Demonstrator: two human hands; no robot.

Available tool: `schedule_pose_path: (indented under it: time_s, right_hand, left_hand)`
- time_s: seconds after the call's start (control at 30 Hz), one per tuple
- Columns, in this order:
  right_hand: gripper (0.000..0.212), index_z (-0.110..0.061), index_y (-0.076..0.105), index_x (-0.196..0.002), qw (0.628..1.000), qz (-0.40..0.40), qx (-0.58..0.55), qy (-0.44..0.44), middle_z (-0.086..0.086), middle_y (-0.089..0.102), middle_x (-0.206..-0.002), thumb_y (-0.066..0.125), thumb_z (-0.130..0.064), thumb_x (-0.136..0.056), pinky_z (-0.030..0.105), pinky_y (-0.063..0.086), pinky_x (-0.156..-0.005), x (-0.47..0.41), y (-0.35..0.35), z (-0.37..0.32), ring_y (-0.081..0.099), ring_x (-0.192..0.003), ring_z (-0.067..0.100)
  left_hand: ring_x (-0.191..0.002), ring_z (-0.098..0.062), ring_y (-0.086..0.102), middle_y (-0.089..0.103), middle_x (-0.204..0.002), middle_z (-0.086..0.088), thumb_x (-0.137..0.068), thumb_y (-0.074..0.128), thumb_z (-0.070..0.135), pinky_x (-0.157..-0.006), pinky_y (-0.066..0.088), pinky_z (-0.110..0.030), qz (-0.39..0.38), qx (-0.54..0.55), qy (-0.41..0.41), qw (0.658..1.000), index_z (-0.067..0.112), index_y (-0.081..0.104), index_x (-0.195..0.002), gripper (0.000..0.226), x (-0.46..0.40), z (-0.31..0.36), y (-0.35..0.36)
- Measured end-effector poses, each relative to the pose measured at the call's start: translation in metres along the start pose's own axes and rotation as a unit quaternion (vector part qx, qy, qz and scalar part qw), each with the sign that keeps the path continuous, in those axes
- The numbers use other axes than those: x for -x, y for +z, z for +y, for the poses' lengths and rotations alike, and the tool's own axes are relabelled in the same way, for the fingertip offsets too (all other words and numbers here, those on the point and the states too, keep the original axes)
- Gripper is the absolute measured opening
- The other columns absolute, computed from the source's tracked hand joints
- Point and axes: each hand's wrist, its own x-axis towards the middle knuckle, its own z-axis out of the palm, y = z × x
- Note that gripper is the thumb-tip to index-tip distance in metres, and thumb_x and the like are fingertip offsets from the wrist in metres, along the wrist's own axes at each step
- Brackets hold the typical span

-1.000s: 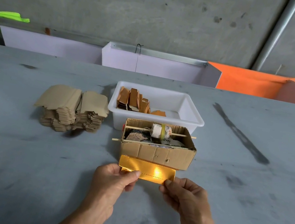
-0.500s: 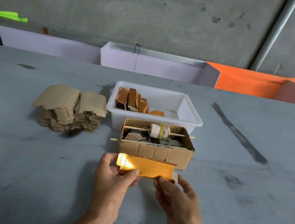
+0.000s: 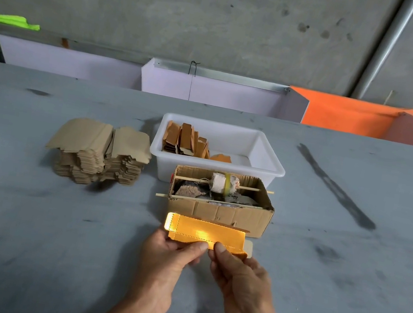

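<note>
Head view shows me both hands, but most of the fingers (image 3: 199, 246) are tucked under the gold card (image 3: 205, 232); only the thumbs and the backs of the hands show. Glare on the foil washes out the card's middle, and I cannot tell whether it is one flat sheet or a folded sleeve. A pale flap pokes out at its right end. The contents of the cardboard box (image 3: 220, 214) are hard to read: a wrapped roll on a stick, with dark scraps below.

The card lies lengthwise, left to right, just in front of the cardboard box. I cannot tell whether it touches the table (image 3: 20, 234). Its near edge sits at the two thumbs, which almost meet tip to tip near the middle of that edge.

My left hand (image 3: 168, 257) pinches the near edge, thumb on top and fingers curled beneath. The right hand (image 3: 239, 275) pinches it just beside, the same way.

A white tub (image 3: 267, 164) holding brown pieces stands behind the box, and a stack of cardboard blanks (image 3: 98, 153) sits to the left.
</note>
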Motion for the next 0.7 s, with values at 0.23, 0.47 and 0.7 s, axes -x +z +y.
schedule_pose_path:
  time_s: [0.23, 0.47, 0.7]
  right_hand:
    - [0.014, 0.002, 0.065, -0.084, 0.999, -0.011, 0.020, -0.033, 0.012, 0.068, -0.064, 0.069, 0.007, -0.071, 0.021, 0.053, -0.051, -0.002, -0.003, 0.001, 0.067, -0.057, 0.017]
    - [0.005, 0.002, 0.063, -0.083, 0.999, -0.029, 0.009, -0.018, 0.015, 0.068, -0.068, 0.063, 0.005, -0.078, 0.023, 0.055, -0.051, -0.004, -0.008, -0.003, 0.070, -0.061, 0.021]
    - [0.011, -0.002, 0.061, -0.081, 0.999, -0.032, -0.019, -0.001, 0.017, 0.070, -0.074, 0.054, 0.001, -0.088, 0.023, 0.056, -0.051, -0.005, -0.015, -0.007, 0.072, -0.066, 0.023]
  left_hand:
    - [-0.050, -0.011, 0.062, 0.070, -0.062, -0.004, -0.066, 0.074, -0.012, -0.045, 0.049, -0.020, 0.025, -0.004, -0.015, 1.000, 0.007, 0.063, -0.079, 0.026, -0.006, -0.001, 0.001]
    - [-0.051, -0.017, 0.066, 0.069, -0.062, -0.011, -0.079, 0.065, -0.006, -0.044, 0.050, -0.021, 0.005, 0.031, -0.056, 0.998, 0.004, 0.062, -0.078, 0.010, -0.008, 0.001, -0.005]
    - [-0.054, -0.023, 0.067, 0.071, -0.072, -0.017, -0.086, 0.060, 0.011, -0.042, 0.049, -0.023, -0.020, 0.050, -0.070, 0.996, 0.000, 0.061, -0.084, 0.012, -0.006, 0.002, -0.008]
